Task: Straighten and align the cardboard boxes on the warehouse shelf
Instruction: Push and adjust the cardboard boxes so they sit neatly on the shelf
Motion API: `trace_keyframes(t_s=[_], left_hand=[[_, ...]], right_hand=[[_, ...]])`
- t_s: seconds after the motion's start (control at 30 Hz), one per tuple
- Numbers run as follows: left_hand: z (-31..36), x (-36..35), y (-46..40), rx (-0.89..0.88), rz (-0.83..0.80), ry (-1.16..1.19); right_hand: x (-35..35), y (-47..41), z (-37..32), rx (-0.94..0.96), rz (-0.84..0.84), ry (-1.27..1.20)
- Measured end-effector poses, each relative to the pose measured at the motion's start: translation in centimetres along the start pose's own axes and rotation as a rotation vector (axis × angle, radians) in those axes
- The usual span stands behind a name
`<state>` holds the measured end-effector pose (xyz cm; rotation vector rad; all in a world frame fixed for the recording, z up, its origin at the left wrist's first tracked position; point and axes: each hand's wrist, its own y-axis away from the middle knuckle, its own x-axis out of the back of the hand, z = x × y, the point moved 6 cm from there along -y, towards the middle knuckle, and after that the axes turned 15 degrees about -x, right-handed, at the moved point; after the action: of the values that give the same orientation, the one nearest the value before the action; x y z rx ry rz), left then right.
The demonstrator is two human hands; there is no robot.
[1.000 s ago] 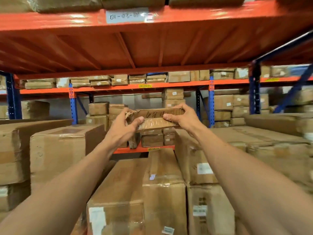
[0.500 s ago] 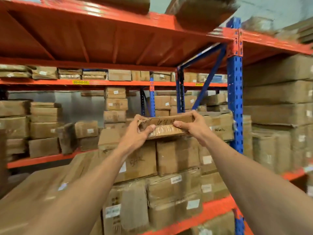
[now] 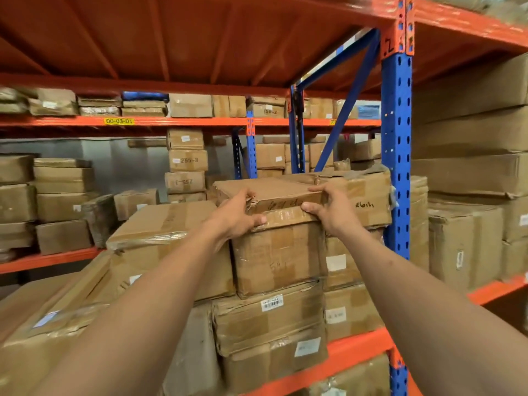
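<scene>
Both hands, left hand (image 3: 238, 215) and right hand (image 3: 331, 210), clasp a flat cardboard box (image 3: 268, 192) atop the stack (image 3: 277, 255).

A second ago the flat cardboard box (image 3: 268, 192) is held up in mid-air, its narrow edge facing the camera; now it lies flat on top of the taped carton (image 3: 278, 252), just beside the blue upright (image 3: 395, 155). The left hand (image 3: 237, 215) and right hand (image 3: 333, 210) have come down with it, gripping its near corners.

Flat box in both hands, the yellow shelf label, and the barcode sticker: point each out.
flat box (image 3: 274, 192), head view, its top face.
yellow shelf label (image 3: 119, 121), head view, label centre.
barcode sticker (image 3: 272, 303), head view, sticker centre.
</scene>
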<state>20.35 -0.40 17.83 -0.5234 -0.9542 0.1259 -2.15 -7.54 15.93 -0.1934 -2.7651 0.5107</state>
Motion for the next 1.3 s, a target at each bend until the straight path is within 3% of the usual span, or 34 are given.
trace_keyframes(t_s=[0.17,0.47,0.63,0.73,0.9,1.03,1.3], left_hand=[[-0.3,0.9,-2.3,0.116,-0.103,-0.119],[-1.8,1.0,-2.7,0.125,-0.138,-0.086],[-1.7,0.2,0.0,0.083,0.072,-0.033],[-1.5,0.1,3.1,-0.001,0.091,-0.093],[-4.5,7.2,9.1,-0.113,0.165,-0.189],[-10.3,16.5,15.5,-0.108,0.277,-0.361],[-25.4,35.1,32.1,0.166,0.429,-0.738]], right_hand=[[-1.1,-0.8,0.2,0.016,0.032,0.009],[-2.5,-0.2,-0.1,-0.034,0.089,0.138],[-2.9,0.3,-0.7,-0.092,0.059,0.292],[-3.1,1.0,-1.5,-0.143,0.081,0.466],[-5.1,4.6,-7.6,-0.021,0.199,0.561],[-12.3,9.3,-14.3,0.065,0.177,0.546],[-36.9,21.0,-24.3,0.321,-0.157,0.613]])
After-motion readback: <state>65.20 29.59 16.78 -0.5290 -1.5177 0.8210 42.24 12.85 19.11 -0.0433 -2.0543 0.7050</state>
